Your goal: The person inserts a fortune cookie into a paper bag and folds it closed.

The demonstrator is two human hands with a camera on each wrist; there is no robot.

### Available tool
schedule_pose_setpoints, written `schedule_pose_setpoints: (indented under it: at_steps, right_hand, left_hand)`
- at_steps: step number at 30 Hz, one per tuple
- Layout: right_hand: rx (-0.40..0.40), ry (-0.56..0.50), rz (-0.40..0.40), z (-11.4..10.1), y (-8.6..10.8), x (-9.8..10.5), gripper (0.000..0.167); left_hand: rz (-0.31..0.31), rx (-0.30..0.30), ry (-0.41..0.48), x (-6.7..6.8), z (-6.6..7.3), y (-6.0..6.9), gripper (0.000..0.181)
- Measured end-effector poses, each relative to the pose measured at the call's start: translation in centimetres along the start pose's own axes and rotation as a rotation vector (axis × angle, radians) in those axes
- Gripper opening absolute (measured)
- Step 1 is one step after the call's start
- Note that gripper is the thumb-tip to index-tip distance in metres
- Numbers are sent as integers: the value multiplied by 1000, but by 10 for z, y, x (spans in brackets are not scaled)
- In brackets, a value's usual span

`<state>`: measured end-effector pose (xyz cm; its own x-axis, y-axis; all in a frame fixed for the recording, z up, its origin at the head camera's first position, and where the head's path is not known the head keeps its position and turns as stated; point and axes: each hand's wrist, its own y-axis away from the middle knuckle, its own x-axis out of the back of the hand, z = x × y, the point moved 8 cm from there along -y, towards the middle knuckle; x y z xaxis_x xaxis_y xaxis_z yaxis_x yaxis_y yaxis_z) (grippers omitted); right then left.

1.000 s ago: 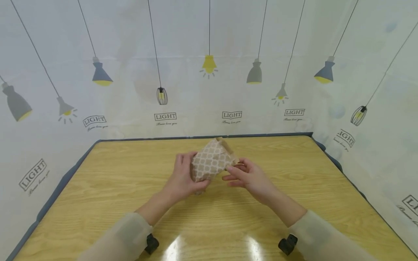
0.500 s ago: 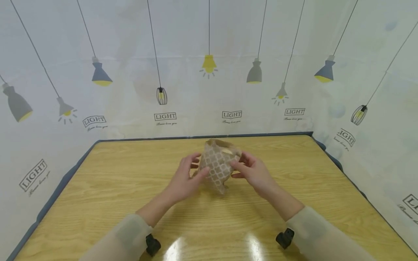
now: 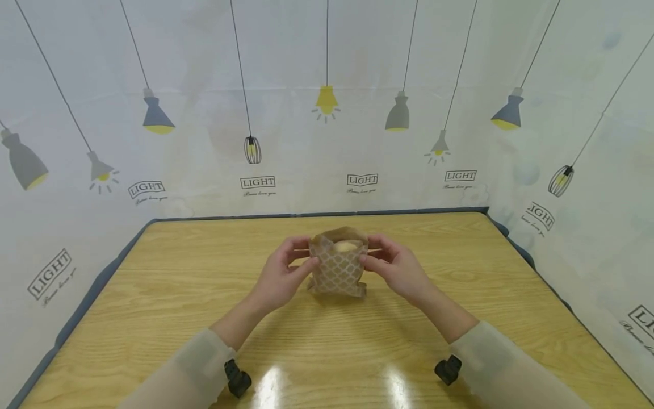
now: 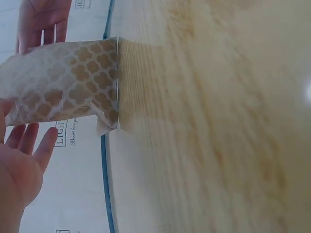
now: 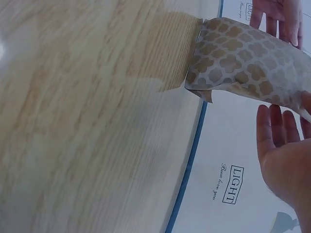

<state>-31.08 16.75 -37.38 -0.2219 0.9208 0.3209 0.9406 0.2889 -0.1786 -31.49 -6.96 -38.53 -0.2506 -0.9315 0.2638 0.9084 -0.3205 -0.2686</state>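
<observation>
A brown paper bag [image 3: 337, 275] with a white lattice print stands upright at the middle of the table, its mouth facing up. Just inside the mouth shows a pale yellow, rounded thing [image 3: 346, 246], perhaps bread; its lower part is hidden by the paper. My left hand [image 3: 281, 275] pinches the bag's left side, thumb in front and fingers behind. On the opposite side my right hand [image 3: 401, 270] pinches the paper the same way. Both wrist views show the bag's bottom edge meeting the tabletop, with a folded corner sticking out.
The wooden table [image 3: 204, 272] has a dark blue edge strip along its back and sides. Behind it hangs a pale curtain [image 3: 286, 74] printed with lamps. Small black devices [image 3: 237, 379] sit at both wrists.
The bag was tilted with its mouth to the right; it has been turned upright and lowered onto the table. The right hand has taken hold of its right side, and the pale content shows.
</observation>
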Motion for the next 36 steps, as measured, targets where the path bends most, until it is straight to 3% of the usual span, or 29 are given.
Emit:
schedule_pose_setpoints:
  at_steps: [2,5,10,13,20,26,30,36]
  right_hand:
    - [27,15,20,-3,-1,2,48]
    - [91,40,38,-11,-2,3,55]
    - [206,100,29,-22,-2,2,47]
    - [239,157,22,-24,-1,1,41]
    - [272,256,29,-26,0,0,34]
    - [295,311,52,-29,0,0,28]
    - [305,336,57,-29,0,0,25]
    - [309,343,40,-29,0,-1,21]
  left_hand:
    - [20,-41,12,2,5,-1,48]
    - [41,-106,-38,5,14,-1,51]
    - [-13,-296,-277,-2,28,0,50]
    - [-42,-381,-374,-7,32,2,48]
    - [-22,-436,-500,-10,36,3,52]
    - [21,-444,-572,-6,39,4,41]
    - [34,-427,-546,-3,39,5,32]
    - [-4,-396,-473,-5,38,2,26]
